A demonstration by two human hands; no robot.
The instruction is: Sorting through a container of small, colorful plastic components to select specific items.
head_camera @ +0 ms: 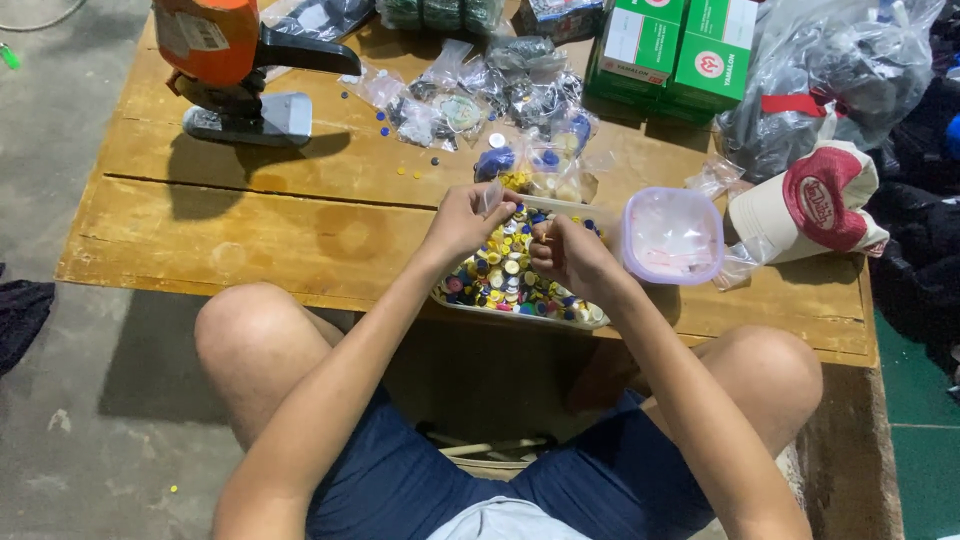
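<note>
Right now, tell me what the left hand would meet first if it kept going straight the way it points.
Probably the small clear bags of buttons just beyond the left hand on the wooden table; depth is uncertain.

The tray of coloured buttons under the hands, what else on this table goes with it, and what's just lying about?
In use:
left hand, pinching a small clear bag
right hand
tray of coloured buttons
lidded clear tub
small bags of buttons

Lying about:
orange machine
green boxes
cap
big grey plastic bag
</note>
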